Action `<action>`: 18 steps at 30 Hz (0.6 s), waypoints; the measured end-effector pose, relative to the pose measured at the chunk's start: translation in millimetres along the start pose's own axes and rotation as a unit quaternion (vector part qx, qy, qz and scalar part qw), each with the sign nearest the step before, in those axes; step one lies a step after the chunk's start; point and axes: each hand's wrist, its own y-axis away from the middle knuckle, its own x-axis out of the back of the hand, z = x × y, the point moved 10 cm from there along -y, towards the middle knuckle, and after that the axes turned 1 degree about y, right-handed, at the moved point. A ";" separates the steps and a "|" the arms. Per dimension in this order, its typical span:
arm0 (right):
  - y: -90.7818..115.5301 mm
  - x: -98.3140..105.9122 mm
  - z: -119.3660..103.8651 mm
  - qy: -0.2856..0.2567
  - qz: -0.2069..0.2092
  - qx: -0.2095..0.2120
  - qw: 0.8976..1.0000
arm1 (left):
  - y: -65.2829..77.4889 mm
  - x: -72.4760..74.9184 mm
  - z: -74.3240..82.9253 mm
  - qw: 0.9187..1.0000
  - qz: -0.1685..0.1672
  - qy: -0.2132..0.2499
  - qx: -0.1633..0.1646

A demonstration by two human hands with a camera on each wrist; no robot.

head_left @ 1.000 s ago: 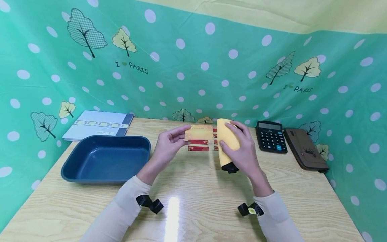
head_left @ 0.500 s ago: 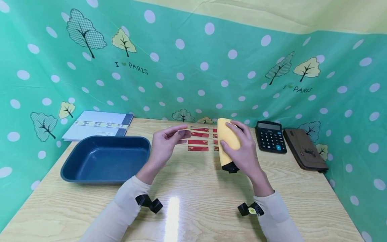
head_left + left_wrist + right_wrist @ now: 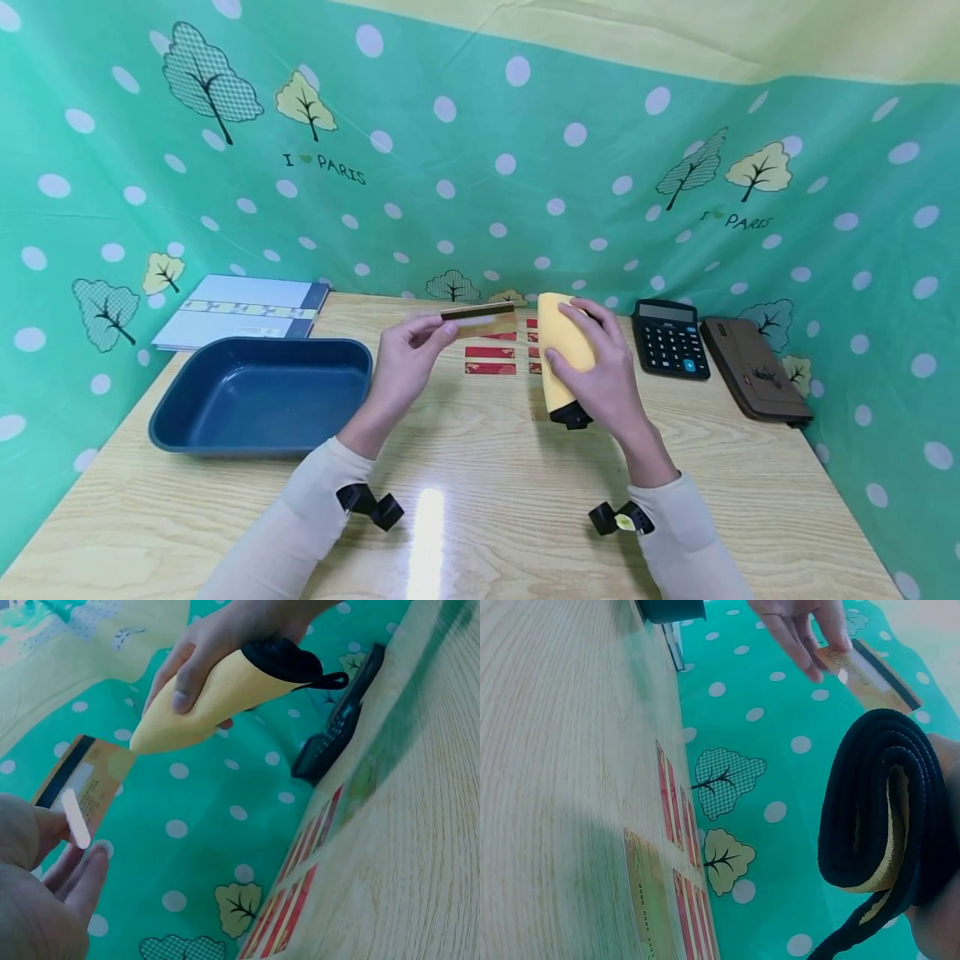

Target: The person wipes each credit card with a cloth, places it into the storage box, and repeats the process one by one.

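My left hand (image 3: pixel 405 358) pinches a gold bank card (image 3: pixel 487 323) by its left end. The card's back shows, with a dark magnetic stripe along it and a pale signature strip, clearest in the left wrist view. My right hand (image 3: pixel 609 367) grips a rolled cloth (image 3: pixel 558 354), yellow outside, held above the table. In the right wrist view the end of the rolled cloth (image 3: pixel 840 802) shows black layers with yellow between them. Behind and below the hands lie red-and-gold strips (image 3: pixel 490 352) in two columns, partly hidden by the cloth. Another gold card (image 3: pixel 640 889) lies on the table.
A dark blue basin (image 3: pixel 262 442) stands at left, with a pale folder (image 3: pixel 240 310) behind it. A black calculator (image 3: pixel 671 339) and a brown zipped wallet (image 3: pixel 757 371) lie at right. A green dotted curtain (image 3: pixel 480 167) hangs behind the wooden table (image 3: pixel 495 500).
My left hand has turned the bank card over: its gold front showed first, then its edge, and now the striped back. The right hand keeps its hold on the rolled cloth, unmoved.
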 end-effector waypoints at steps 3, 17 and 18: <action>-0.1 -0.2 -0.2 -0.001 0.001 0.001 1.000 | 0.2 -3.6 -4.3 0.998 -0.017 0.048 0.026; 0.2 -2.2 -3.9 -0.004 -0.002 0.009 1.000 | 0.4 -8.6 -4.8 0.998 -0.048 0.029 0.012; 0.4 -2.7 -3.9 -0.004 -0.003 0.010 1.000 | 0.4 -9.9 -5.0 0.998 -0.054 0.024 0.011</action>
